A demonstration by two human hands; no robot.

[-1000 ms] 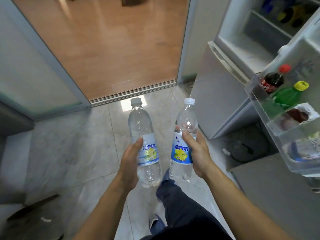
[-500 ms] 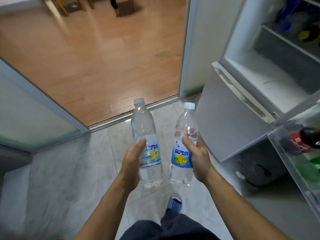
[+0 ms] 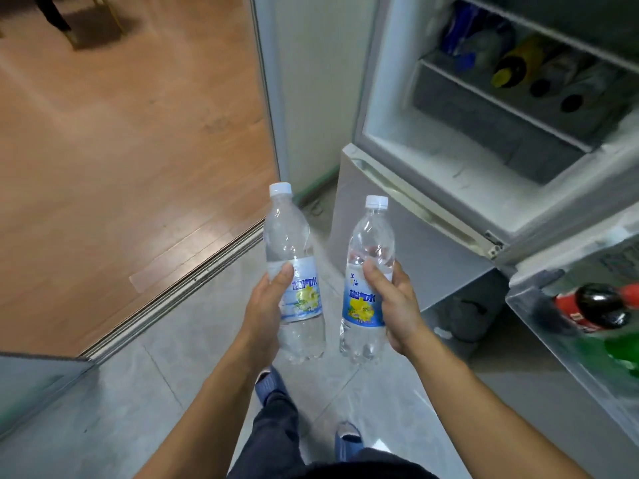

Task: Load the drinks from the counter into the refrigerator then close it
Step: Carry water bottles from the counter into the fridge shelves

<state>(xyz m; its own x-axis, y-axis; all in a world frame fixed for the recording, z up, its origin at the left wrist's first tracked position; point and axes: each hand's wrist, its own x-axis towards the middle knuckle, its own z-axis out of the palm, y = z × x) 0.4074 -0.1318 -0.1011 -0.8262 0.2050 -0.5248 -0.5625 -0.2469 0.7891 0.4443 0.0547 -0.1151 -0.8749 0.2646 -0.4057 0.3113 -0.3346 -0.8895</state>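
Fingers: both hands are clamping clear bottles, thumbs lying across the fronts and the other fingers wrapping behind, mostly hidden.
Left hand (image 3: 264, 305): it is reaching forward from a bare forearm at lower centre, gripping the left bottle (image 3: 294, 271) at label height, thumb tip pressing on the label's upper left edge.
Right hand (image 3: 394, 302): it is reaching forward from the lower right, gripping the right bottle (image 3: 370, 267) from its right side, thumb crossing the clear wall just above the label.
Left bottle: it is standing nearly upright in the grip, leaning a little left, white cap on top, base hanging free below the palm.
Right bottle: it is tilting slightly right, white cap on, blue and yellow label facing the camera, base hanging below the hand.
Bottles together: they are being held side by side above the tiled floor (image 3: 103, 409), close but apart.
Fridge (image 3: 432, 167): it is standing open just right of the bottles, blurred bottles lying on an upper shelf (image 3: 511, 108).
Door bin (image 3: 539, 326): at far right it is holding a dark red-labelled bottle (image 3: 601, 305) and a green one (image 3: 622, 350).
Feet: two blue slippers (image 3: 271, 385) are showing below the hands.
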